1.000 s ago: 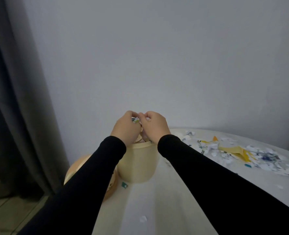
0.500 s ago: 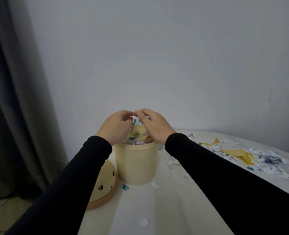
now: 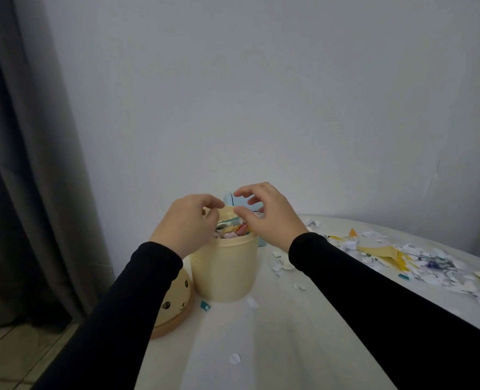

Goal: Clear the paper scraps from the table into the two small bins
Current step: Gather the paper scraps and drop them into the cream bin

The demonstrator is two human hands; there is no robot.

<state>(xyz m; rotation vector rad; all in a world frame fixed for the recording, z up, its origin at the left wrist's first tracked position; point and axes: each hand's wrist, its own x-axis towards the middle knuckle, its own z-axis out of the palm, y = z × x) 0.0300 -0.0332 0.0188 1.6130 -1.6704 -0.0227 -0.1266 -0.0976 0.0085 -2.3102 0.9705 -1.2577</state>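
A cream bin (image 3: 224, 271) stands on the white table (image 3: 289, 333), filled to its rim with coloured paper scraps (image 3: 234, 230). Both hands hover over its mouth. My left hand (image 3: 186, 222) pinches a yellow strip of paper (image 3: 227, 212) above the scraps. My right hand (image 3: 269, 213) has its thumb on the same strip and its other fingers spread loosely. Behind the hands a light blue bin (image 3: 230, 199) shows only partly. A large heap of white and yellow scraps (image 3: 402, 257) lies on the table at the right.
A cream domed lid with a face (image 3: 174, 302) lies at the table's left edge beside the bin. Small loose scraps (image 3: 234, 358) dot the near tabletop. A grey curtain (image 3: 27, 164) hangs at the left; the wall stands close behind.
The view has shifted so the bin sits more central. My hands have parted a little; the right hand's fingers have spread open above the bin.
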